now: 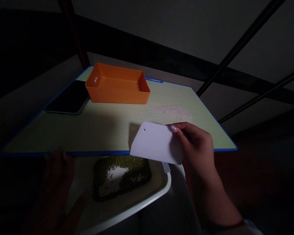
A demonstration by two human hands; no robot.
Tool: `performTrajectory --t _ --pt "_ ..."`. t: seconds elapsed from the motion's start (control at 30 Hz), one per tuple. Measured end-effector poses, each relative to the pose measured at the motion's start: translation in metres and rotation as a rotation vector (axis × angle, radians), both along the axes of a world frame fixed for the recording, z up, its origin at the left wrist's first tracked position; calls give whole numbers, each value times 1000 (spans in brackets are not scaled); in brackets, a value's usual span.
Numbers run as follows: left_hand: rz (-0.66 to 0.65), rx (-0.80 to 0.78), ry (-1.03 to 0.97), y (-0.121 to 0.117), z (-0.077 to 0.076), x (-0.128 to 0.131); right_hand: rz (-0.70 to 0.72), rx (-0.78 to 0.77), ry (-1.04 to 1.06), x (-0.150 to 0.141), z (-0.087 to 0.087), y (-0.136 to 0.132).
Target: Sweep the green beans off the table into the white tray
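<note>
My right hand (196,147) pinches the upper right edge of a white plastic scraper (156,142), thumb on its near face. The scraper is a flat sheet with a small hole in one corner. It is tilted over the table's front edge, above a white tray (147,207). Green beans, mung beans by their look, lie in the tray (134,163) around a bare patch. In deep shadow, my left hand (58,186) is at the tray's left side, fingers stretched toward the table edge and thumb apart. A thin spread of pale grains (173,111) lies on the table beyond the scraper.
An orange box (120,96) with low walls stands at the back of the pale, blue-edged table (100,130). Left of it lies a dark-screened tablet or phone (68,98). A dim wall with dark bands rises behind. The tray rests over my lap.
</note>
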State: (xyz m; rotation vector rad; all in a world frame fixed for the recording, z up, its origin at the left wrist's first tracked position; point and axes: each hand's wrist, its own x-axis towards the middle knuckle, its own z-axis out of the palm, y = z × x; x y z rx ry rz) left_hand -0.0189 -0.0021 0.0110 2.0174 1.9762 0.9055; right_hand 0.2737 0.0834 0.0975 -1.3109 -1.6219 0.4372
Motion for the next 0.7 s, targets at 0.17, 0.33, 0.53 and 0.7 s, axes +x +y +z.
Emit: performTrajectory --t 0.17,0.33,0.53,0.7 --pt "4 6 36 0 -4 -3 -92 27 141 9 1 -11" --pt "-1 -40 39 -5 -1 -7 -287 -62 353 29 -17 -34" --pt "35 -104 -101 -13 5 -1 -204 -363 751 15 -67 -61" --pt "209 -235 -337 -16 13 8 -131 -347 924 -7 -80 -53"
